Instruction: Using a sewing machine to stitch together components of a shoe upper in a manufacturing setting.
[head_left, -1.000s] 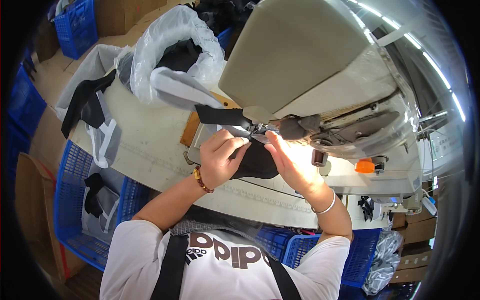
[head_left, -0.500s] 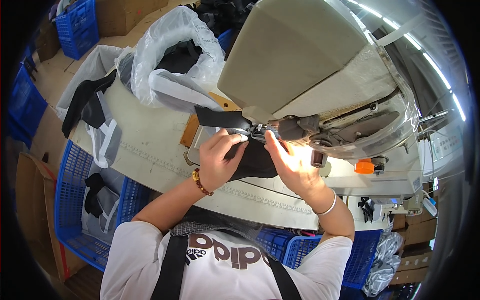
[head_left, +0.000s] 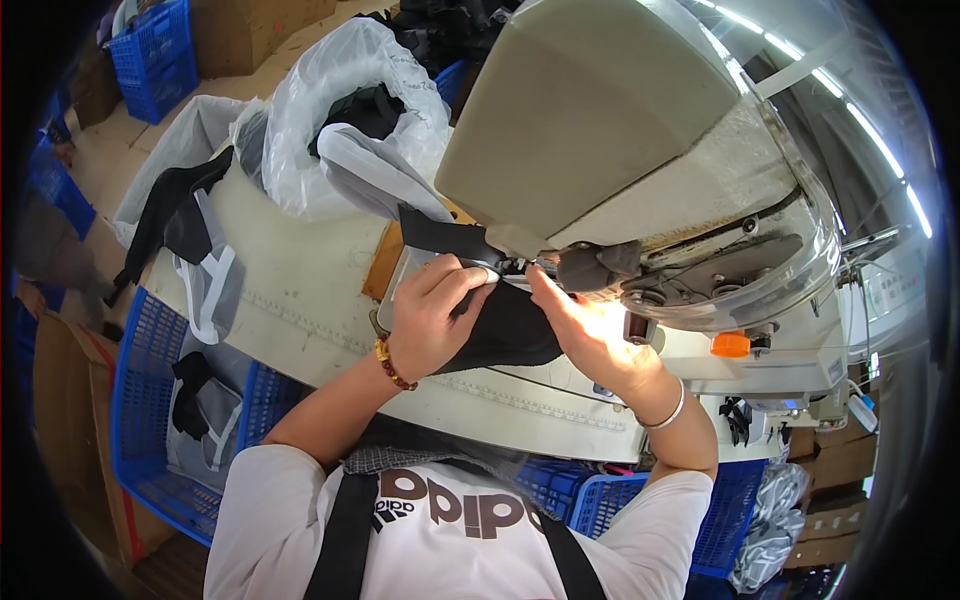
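Observation:
My left hand [head_left: 425, 315] is closed in a pinch on a black fabric piece [head_left: 508, 335], just left of the sewing machine's [head_left: 590, 110] needle area. My right hand [head_left: 595, 335] lies along the other side of the same cloth, fingers stretched out flat and fingertips close to the needle area. A black strip [head_left: 440, 235] of the work runs out to the left beyond my left fingers. Past it, a pale grey and white fabric piece [head_left: 375, 175] rests against a clear plastic bag [head_left: 290, 150]. The needle tip itself is hidden.
A black, grey and white fabric piece [head_left: 190, 235] hangs over the table's left edge. Blue baskets [head_left: 160, 470] stand below, one holding similar pieces. An orange knob [head_left: 730, 345] sits at the machine's right. A person's hand [head_left: 65, 153] shows at the far left.
The black fabric spreads slightly further toward me and to the right. My left hand has edged left, and my right forearm has shifted right. A person has come into view at far left.

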